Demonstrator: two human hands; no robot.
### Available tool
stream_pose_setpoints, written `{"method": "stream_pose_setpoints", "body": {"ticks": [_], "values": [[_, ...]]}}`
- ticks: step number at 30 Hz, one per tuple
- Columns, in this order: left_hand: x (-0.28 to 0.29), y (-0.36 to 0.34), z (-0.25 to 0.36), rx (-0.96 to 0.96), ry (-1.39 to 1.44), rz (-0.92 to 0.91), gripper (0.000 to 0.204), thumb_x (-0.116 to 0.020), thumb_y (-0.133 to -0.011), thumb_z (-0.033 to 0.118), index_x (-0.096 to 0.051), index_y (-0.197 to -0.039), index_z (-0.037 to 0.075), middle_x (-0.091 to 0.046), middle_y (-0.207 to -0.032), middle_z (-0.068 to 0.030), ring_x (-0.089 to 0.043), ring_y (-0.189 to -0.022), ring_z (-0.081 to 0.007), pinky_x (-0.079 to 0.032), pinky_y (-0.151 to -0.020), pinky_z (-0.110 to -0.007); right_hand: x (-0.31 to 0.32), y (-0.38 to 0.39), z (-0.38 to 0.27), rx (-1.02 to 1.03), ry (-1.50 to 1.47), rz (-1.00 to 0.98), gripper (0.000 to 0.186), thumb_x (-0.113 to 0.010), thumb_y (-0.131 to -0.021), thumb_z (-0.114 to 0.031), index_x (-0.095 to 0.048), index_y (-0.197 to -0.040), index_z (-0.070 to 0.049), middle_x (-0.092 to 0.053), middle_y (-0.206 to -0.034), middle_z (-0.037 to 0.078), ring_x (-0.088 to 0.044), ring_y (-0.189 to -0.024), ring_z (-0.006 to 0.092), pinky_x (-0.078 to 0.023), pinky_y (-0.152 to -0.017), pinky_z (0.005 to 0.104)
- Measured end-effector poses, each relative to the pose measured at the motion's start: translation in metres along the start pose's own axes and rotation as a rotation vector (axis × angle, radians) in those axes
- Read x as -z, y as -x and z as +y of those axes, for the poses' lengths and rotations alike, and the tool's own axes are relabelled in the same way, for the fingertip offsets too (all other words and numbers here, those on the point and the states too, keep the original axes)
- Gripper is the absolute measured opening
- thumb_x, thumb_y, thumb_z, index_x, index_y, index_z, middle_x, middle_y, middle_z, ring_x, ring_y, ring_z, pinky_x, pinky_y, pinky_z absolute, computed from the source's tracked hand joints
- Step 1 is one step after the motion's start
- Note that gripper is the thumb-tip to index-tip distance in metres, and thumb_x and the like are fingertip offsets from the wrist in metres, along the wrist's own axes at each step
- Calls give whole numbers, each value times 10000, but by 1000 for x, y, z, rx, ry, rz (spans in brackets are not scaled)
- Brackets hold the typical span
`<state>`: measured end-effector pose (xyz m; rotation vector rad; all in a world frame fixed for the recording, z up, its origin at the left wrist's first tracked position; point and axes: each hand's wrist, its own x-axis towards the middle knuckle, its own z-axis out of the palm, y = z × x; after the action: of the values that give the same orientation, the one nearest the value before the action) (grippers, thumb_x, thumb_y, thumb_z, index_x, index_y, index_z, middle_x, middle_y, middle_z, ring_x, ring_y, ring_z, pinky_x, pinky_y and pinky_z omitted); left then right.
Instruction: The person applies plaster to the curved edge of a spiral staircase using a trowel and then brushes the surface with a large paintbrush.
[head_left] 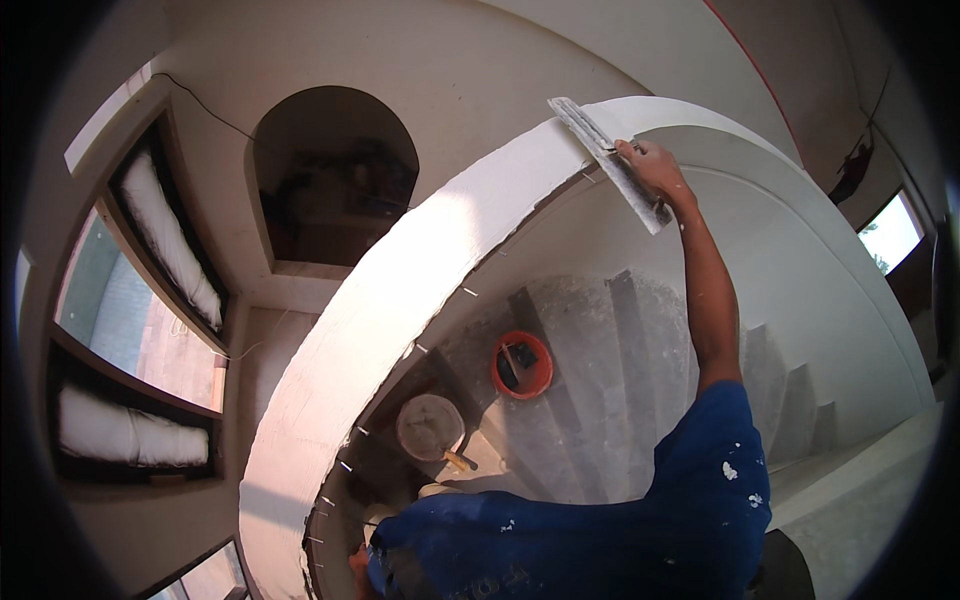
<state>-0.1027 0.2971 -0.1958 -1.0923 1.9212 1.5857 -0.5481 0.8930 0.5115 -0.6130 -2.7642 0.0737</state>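
My right hand (655, 170) is wrapped round the handle of a long, plaster-smeared finishing trowel (584, 128). The trowel lies across the white top of a curved stair wall (385, 285), and its near end reaches past the inner edge over the stairwell. At the lower left, part of my left hand (360, 572) shows beside the wall's inner side; its fingers are hidden. A tub of greyish mix (430, 425) stands on the steps below, with a yellowish tool handle (460, 461) at its rim. Nearby sits an orange bucket (549, 378) with dark tools in it.
Winding concrete steps (585, 430) descend inside the curved wall. Several thin pins (470, 292) stick out along its ragged inner edge. Beyond the wall lies an arched opening (335, 140) with dark clutter inside. Windows with wrapped white panels (135, 432) are at the left.
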Motion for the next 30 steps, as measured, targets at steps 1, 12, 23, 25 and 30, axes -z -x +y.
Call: {"method": "stream_pose_setpoints", "body": {"ticks": [1, 12, 23, 25, 30], "values": [[2, 0, 1, 7, 0, -2, 245, -611, -916, 204, -726, -919, -13, -723, -881, -87, -665, -811, -165, -517, -744, -317, 1, -13, 11, -10, 38, 52, 721, -526, -877, -626, -665, -1125, 36, -666, -1086, 276, -651, -999, 376, -472, -899, 437], [19, 5, -13, 42, -6, 1, 248, -612, -912, 213, -727, -912, -7, -719, -863, -85, -664, -789, -171, -516, -722, -323, -37, 85, -100, 287, 12, -367, 628, -536, -897, -570, -661, -977, 40, -660, -919, 273, -632, -864, 378, -471, -791, 441], [24, -3, -8, 58, -9, -16, 250, -612, -908, 221, -727, -905, -1, -715, -846, -84, -662, -768, -177, -515, -699, -329, -29, 12, -54, -26, 96, -34, 684, -488, -916, -540, -627, -1161, 83, -624, -1167, 316, -599, -1120, 438, -447, -973, 464], [31, -4, -8, 59, -17, -5, 251, -613, -908, 223, -727, -904, 0, -714, -842, -83, -662, -764, -178, -515, -695, -331, -42, 33, -72, -8, 68, -140, 700, -487, -914, -522, -588, -1231, 94, -583, -1223, 349, -571, -1173, 443, -418, -1018, 457], [36, -9, -7, 62, -28, -5, 252, -613, -906, 227, -727, -900, 3, -712, -834, -83, -661, -754, -181, -515, -684, -333, -77, 152, -161, 222, -12, -298, 554, -517, -914, -481, -605, -945, 65, -627, -895, 337, -614, -907, 481, -458, -831, 517]]}}
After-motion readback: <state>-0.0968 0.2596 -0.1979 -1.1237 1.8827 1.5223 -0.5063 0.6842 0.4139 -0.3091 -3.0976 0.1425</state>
